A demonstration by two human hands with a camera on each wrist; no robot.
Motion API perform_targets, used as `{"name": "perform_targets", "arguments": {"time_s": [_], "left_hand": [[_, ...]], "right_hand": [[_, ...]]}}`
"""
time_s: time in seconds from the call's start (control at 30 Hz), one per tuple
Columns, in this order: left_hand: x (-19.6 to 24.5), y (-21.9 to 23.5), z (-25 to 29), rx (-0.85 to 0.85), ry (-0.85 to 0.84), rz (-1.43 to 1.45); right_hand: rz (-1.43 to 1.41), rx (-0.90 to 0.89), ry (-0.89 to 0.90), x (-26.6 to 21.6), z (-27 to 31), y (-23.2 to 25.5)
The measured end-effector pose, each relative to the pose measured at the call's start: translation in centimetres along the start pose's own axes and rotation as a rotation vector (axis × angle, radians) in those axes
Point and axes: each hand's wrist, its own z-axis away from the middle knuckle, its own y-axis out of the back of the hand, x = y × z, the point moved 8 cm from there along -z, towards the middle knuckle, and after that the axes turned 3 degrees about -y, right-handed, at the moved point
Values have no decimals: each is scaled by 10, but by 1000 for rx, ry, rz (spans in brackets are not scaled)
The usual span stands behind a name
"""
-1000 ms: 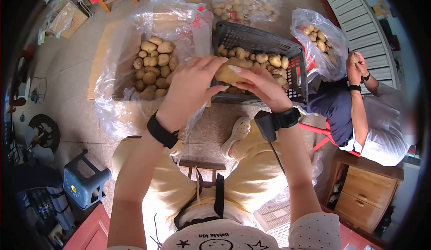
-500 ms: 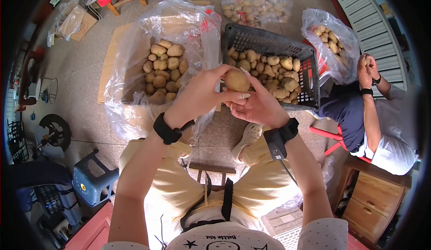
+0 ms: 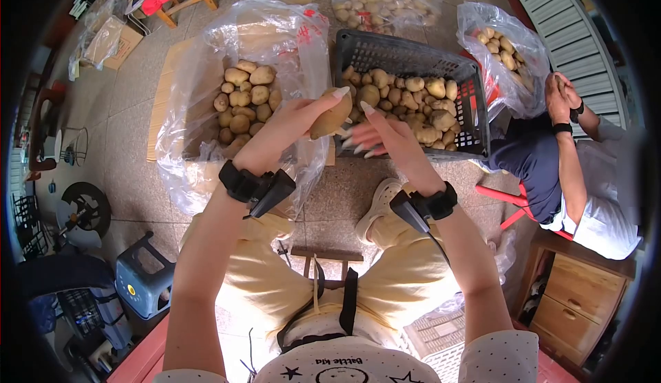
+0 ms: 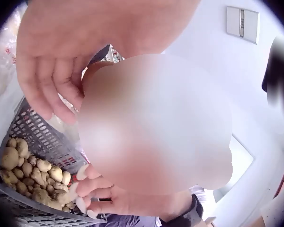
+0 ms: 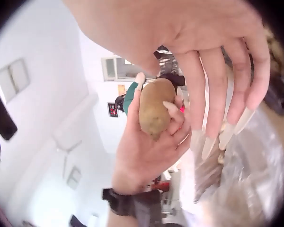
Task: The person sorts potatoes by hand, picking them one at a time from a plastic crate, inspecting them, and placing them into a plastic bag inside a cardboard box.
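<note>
Gripping a probably firm, weighty potato (image 3: 332, 117) by its sides, the left hand (image 3: 284, 132) curls; the right hand (image 3: 399, 142) has straight fingers.

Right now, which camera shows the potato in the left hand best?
The right wrist view: the potato appears nearly whole in the left hand. The head view shows it smaller; the left wrist view, at most an edge beside a blur.

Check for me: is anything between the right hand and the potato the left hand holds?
Only fingertips of the left hand, curled round the potato on the side towards the right hand; nothing else visible stands between.
</note>
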Motion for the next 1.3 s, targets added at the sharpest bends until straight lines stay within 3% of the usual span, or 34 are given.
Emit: {"name": "perform_targets", "arguments": {"time_s": [0.03,0.07,0.13,0.3,0.37,0.47,0.6,0.7,0.77,0.8,0.87,0.9,0.97,1.2,1.27,1.3], "left_hand": [[-1,-3,1,-51,-8,49],[0,-7,1,-102,-16,98],[-1,-13,-2,-133,11,172],[-17,-11,-17,-257,114,335],[-27,3,-21,-68,187,502],[-59,33,-36,82,252,658],[-70,78,-54,142,115,715],[-71,97,-58,185,17,450],[-78,112,-57,467,92,262],[-73,105,-51,467,92,260],[-48,89,-35,387,10,-12],[-59,94,-44,385,10,-14],[-74,83,-73,107,-175,-989],[-87,21,-51,97,-93,-1157],[-63,10,-35,372,-413,-1333],[-65,8,-34,371,-415,-1332]], "right_hand": [[85,149,181,-9,0,10],[86,149,181,-6,-1,11],[371,409,461,-37,13,18],[214,363,437,-40,9,21],[187,356,422,-36,6,21],[190,335,404,-33,1,21],[256,358,372,-35,4,21],[284,357,361,-32,4,22],[292,362,361,-31,5,23],[302,362,361,-31,6,23],[309,364,361,-31,6,24],[315,360,366,-30,6,24],[321,358,370,-29,6,24],[327,383,389,-33,4,34],[320,390,401,-34,5,40],[315,414,414,-38,8,43]]}}
